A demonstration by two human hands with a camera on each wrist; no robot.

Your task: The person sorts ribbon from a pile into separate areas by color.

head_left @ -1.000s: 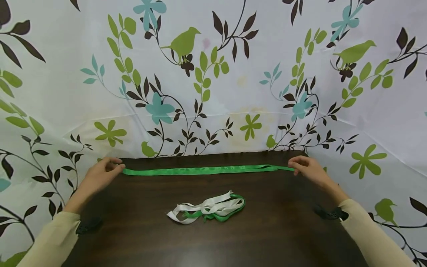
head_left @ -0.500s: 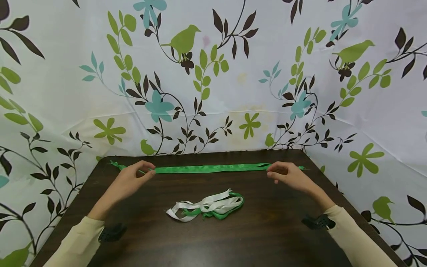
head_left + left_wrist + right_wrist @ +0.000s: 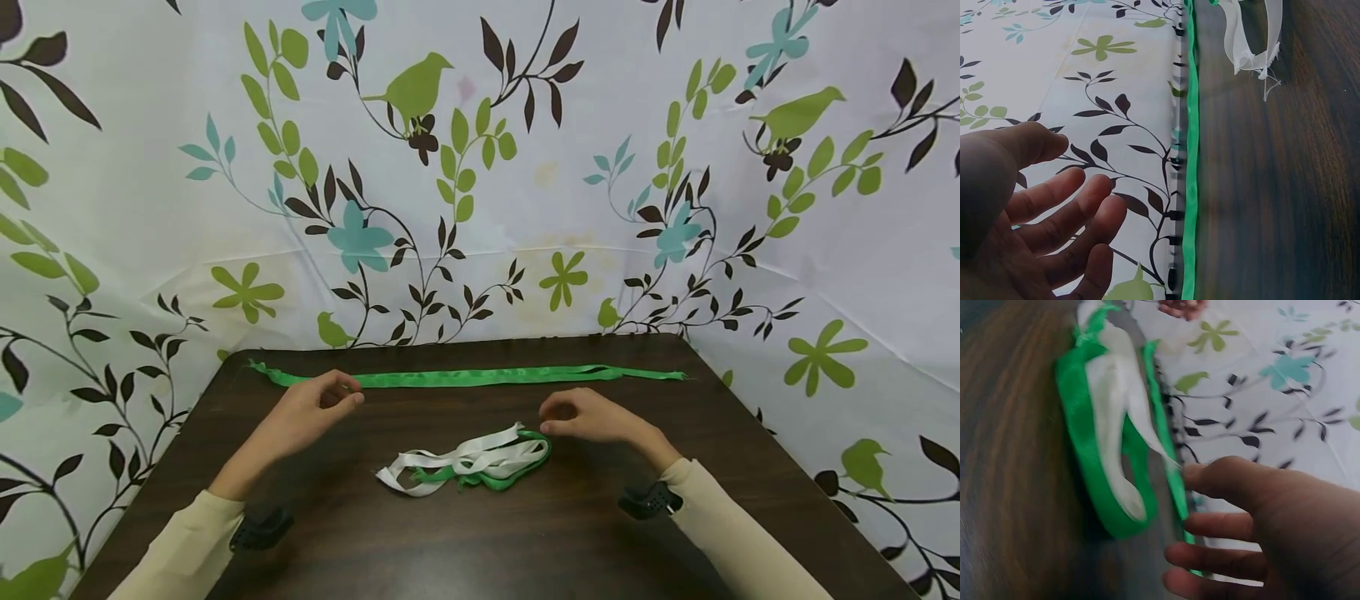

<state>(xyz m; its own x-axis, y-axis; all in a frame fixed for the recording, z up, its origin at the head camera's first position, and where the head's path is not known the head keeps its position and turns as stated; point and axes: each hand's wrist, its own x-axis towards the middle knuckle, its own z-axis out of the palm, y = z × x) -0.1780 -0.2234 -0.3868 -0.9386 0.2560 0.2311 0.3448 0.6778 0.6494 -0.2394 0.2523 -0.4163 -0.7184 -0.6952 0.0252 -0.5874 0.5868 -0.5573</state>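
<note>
A long green ribbon (image 3: 465, 377) lies stretched left to right along the back of the dark table, its left end frayed. Nearer the middle sits a loose bundle of white and green ribbons (image 3: 487, 460). My left hand (image 3: 315, 410) is over the left part of the green ribbon with fingers loosely bent and nothing held. In the left wrist view the fingers (image 3: 1072, 212) are spread apart from the ribbon. My right hand (image 3: 596, 415) hovers just right of the bundle, empty. The right wrist view has the thumb (image 3: 1229, 478) close to a white ribbon's end; whether they touch, I cannot tell.
A dark wooden table (image 3: 450, 550) spreads beneath both hands. Behind it hangs a white cloth (image 3: 480, 292) printed with leaves, birds and flowers, close to the table's back edge. Both sleeves have a dark wrist device (image 3: 651, 502) under them.
Both hands have let go of the green ribbon's ends and come inward. The right hand has moved left and nearer, up to the bundle; the ribbon stays lying at the back.
</note>
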